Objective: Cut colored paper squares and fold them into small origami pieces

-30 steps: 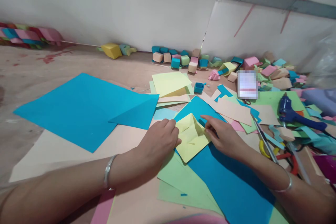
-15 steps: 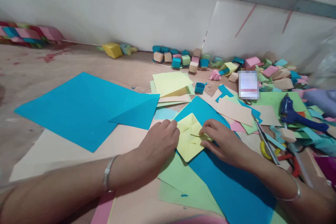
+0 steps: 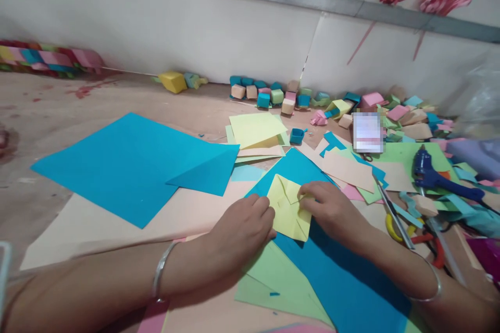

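Between my two hands is a folded yellow paper square [image 3: 288, 213] with crossing creases and flaps turned in. My left hand [image 3: 246, 226] is closed at its left edge, its fingertips partly hidden behind the knuckles. With thumb and fingers, my right hand [image 3: 332, 210] pinches the square's right side. Beneath it lies a long blue paper sheet [image 3: 344, 276]. A pale green sheet [image 3: 277, 281] sits under my left wrist's side of the blue one. Farther left spreads a large blue sheet [image 3: 128, 166] with one corner overlapped.
A blue glue gun [image 3: 433, 174] and scissors [image 3: 394, 226] lie at right among paper scraps [image 3: 351, 166]. Small folded paper boxes [image 3: 277, 96] line the wall. A stack of yellow and green sheets [image 3: 253, 130] lies ahead, beside a small blue paper box [image 3: 297, 136].
The yellow square has turned slightly between my hands, its lower corner shifting right. Both hands stay on it. The whole view has tilted up a little.
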`<state>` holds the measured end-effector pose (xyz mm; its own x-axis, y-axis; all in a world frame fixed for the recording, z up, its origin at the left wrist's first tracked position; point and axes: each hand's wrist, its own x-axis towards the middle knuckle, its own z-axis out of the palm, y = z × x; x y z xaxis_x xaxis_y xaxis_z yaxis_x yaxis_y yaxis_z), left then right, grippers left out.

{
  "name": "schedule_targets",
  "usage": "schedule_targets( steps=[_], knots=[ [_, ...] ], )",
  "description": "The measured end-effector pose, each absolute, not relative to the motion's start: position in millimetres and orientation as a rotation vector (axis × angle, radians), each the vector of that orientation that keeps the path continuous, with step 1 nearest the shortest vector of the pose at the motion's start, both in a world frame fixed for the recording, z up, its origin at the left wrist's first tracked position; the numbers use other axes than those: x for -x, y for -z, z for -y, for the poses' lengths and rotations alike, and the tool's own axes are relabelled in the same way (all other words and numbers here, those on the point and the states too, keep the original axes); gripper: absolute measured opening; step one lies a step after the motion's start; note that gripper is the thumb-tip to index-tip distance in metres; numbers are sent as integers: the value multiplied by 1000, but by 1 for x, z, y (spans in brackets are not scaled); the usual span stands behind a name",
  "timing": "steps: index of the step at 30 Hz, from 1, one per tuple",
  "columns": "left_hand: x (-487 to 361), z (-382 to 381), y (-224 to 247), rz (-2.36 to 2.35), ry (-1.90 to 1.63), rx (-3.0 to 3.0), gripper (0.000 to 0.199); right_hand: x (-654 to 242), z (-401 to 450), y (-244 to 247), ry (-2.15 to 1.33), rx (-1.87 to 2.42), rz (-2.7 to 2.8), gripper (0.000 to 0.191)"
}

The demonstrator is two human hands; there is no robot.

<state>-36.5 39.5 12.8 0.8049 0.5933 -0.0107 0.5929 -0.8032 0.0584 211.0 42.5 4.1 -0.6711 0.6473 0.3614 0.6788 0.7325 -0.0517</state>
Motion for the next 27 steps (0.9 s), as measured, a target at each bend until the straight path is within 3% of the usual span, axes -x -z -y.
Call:
schedule_targets(
  steps=[8, 10, 16, 27],
  knots=[
    [35, -47, -17, -874, -100, -2842, 18, -203, -32, -15, 95, 1013, 2701, 15],
    [35, -48, -20, -879, -97, -2839, 26, -203, -30, -17, 141, 1008, 2789, 12],
    [33, -54, -22, -778, -65, -2920, 30, -198, -22, -22, 351, 1046, 2965, 15],
    [33, -50, -19, -798, -177, -2924, 39, -189, -6, -23, 419, 1114, 2921, 23]
  ],
)
